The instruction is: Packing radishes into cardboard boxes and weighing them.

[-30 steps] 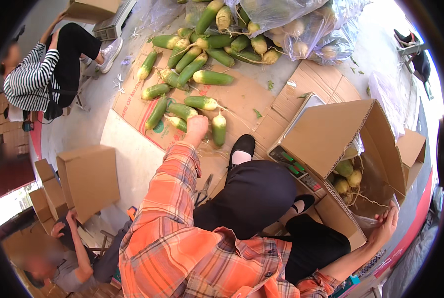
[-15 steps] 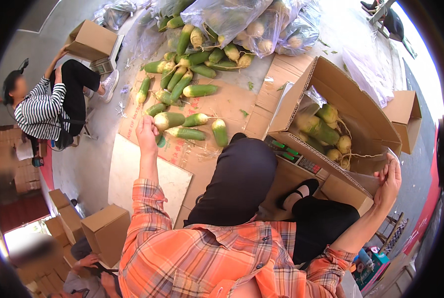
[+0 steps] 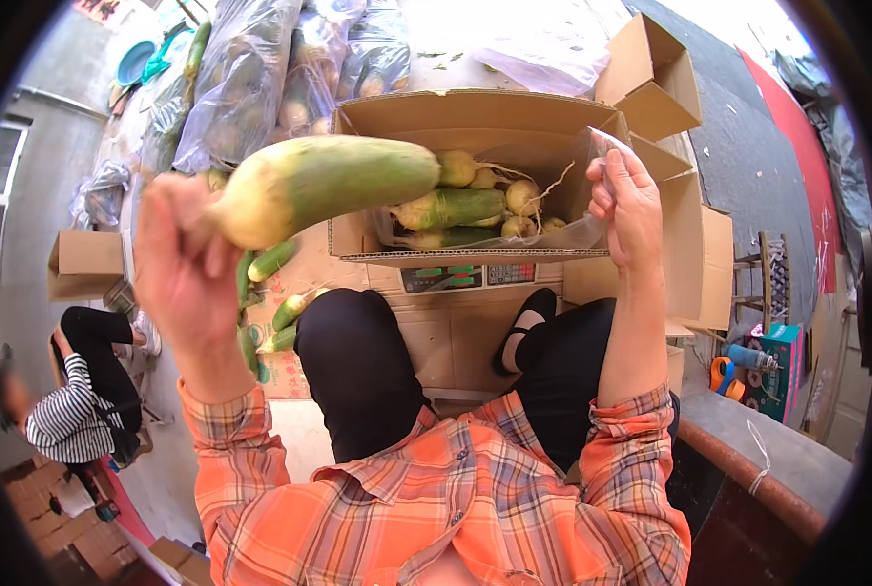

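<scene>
My left hand [image 3: 187, 264] grips a large green radish [image 3: 338, 186] by its pale root end and holds it up, its green end pointing right. The radish is in the air, in front of the left end of an open cardboard box [image 3: 485, 117]. Inside the box, several green radishes [image 3: 456, 208] with thin roots lie in a clear plastic bag [image 3: 582, 232] that lines it. At the box's right side, my right hand [image 3: 631, 210] is closed on the bag's raised edge, pinching it between thumb and fingers. The left fingertips are blurred by motion.
Loose green radishes [image 3: 272, 261] lie on flattened cardboard to the left. Filled plastic bags [image 3: 236, 93] stand behind them. A dark display panel [image 3: 441, 279] shows below the box's near side. Empty cartons [image 3: 651, 78] stand at the right. A person in stripes [image 3: 65, 420] sits far left.
My left hand has lifted the radish from the pile and brought it toward the box. The view has turned right, bringing the box to the middle. My right hand still holds the bag's edge.
</scene>
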{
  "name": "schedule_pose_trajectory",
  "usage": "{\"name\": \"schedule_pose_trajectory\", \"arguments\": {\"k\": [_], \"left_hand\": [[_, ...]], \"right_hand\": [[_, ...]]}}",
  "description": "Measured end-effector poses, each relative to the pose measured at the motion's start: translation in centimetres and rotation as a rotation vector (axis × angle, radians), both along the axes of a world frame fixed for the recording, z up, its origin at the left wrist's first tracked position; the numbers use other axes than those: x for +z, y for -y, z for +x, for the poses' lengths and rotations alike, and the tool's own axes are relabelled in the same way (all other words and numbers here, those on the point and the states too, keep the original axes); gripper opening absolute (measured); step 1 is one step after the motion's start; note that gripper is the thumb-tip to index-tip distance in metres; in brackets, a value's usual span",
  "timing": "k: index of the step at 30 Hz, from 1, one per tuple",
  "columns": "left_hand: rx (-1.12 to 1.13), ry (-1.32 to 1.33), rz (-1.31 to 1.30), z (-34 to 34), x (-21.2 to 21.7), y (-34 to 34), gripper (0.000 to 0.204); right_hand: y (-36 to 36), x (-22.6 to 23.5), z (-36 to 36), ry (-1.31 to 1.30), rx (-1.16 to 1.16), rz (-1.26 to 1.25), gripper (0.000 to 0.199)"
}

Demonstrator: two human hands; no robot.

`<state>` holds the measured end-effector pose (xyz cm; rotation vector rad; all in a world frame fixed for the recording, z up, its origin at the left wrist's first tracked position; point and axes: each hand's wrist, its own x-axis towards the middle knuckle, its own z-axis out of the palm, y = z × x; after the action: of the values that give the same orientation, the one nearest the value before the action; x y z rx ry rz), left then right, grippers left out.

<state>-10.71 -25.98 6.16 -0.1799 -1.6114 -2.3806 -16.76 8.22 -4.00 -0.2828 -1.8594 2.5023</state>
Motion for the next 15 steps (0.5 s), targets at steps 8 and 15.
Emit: {"name": "schedule_pose_trajectory", "arguments": {"k": [8,15], "left_hand": [[-0.466,0.288,-0.172,-9.8,-5.5,-14.6,0.027],[-0.652,0.374,-0.758,-13.7,-11.8,-21.3,0.028]], "right_hand": [[-0.8,-0.1,0.2,-0.034,-0.025,-0.088,0.023],[-0.2,0.2,0.1,-0.025,-0.06,-0.167,0.019]]}}
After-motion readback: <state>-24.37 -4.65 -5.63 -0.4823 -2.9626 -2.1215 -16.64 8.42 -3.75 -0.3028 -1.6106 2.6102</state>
